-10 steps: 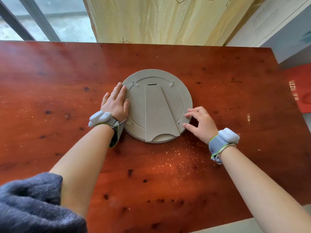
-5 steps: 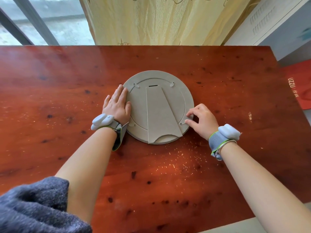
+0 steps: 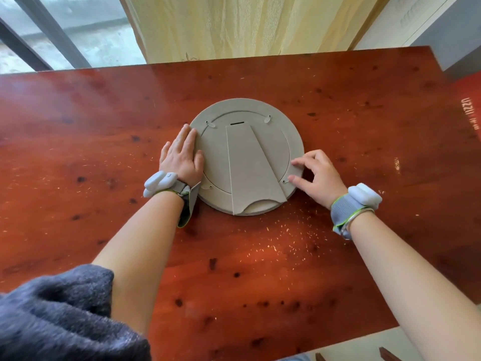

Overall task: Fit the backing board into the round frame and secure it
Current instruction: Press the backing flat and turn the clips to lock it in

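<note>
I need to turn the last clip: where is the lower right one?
In the head view, the lower right clip sits on the round frame rim's near-right part, at the right hand thumb tip, beside the stand flap.

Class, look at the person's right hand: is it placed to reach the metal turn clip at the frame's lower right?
Probably yes. The right hand has its fingers at the round frame edge, a fingertip beside the lower-right turn clip, and nothing lies between them.

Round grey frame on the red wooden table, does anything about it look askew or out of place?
The round grey frame lies flat, face down. Its grey easel stand sits slanted, leaning towards the lower right rather than centred. Pale specks litter the red wooden table just in front.
</note>
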### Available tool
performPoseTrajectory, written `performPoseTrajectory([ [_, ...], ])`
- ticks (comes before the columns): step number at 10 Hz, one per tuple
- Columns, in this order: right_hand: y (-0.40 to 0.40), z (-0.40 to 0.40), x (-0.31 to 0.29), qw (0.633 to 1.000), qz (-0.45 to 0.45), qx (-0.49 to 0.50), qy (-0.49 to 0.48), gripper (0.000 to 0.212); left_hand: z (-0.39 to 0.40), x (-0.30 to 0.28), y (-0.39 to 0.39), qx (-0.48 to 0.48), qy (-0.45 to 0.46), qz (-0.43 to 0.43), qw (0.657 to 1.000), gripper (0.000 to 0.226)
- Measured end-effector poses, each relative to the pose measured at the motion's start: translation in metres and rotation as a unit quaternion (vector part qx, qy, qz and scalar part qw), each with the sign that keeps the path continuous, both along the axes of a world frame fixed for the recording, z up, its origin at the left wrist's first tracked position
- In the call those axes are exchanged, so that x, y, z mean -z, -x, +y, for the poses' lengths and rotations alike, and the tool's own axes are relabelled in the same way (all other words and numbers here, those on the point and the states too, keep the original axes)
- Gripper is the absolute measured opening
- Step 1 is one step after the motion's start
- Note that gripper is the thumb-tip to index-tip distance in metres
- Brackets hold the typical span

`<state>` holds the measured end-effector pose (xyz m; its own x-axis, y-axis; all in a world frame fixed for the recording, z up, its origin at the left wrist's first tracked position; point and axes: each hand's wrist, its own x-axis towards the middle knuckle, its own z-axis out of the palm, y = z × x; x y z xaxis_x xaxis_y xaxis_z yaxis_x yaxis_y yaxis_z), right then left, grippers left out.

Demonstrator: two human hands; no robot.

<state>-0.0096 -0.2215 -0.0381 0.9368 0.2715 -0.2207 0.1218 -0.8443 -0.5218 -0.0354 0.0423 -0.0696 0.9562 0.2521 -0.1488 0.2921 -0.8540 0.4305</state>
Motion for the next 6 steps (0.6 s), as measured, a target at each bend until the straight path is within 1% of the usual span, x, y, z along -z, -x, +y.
performPoseTrajectory([
  [1, 0.0, -0.005, -0.005, 1.0, 0.01, -0.018, 0.007, 0.038, 0.0, -0.001, 0.0, 0.002, 0.001, 0.005, 1.0, 0.07],
  [3, -0.006, 0.002, -0.006, 0.999, -0.012, -0.014, 0.036, 0.03, 0.001, 0.0, 0.0, 0.004, 0.005, 0.005, 1.0, 0.071],
  [4, -0.006, 0.004, -0.006, 0.999, -0.016, -0.011, 0.044, 0.028, 0.0, 0.001, 0.001, 0.005, 0.008, 0.002, 1.0, 0.066],
  [5, -0.007, 0.008, -0.007, 0.998, -0.013, -0.007, 0.055, 0.026, 0.0, 0.003, 0.0, 0.0, 0.005, 0.0, 1.0, 0.053],
  [6, -0.013, 0.014, -0.009, 0.997, 0.001, -0.001, 0.075, 0.025, 0.0, 0.003, -0.001, -0.005, 0.007, -0.003, 1.0, 0.053],
])
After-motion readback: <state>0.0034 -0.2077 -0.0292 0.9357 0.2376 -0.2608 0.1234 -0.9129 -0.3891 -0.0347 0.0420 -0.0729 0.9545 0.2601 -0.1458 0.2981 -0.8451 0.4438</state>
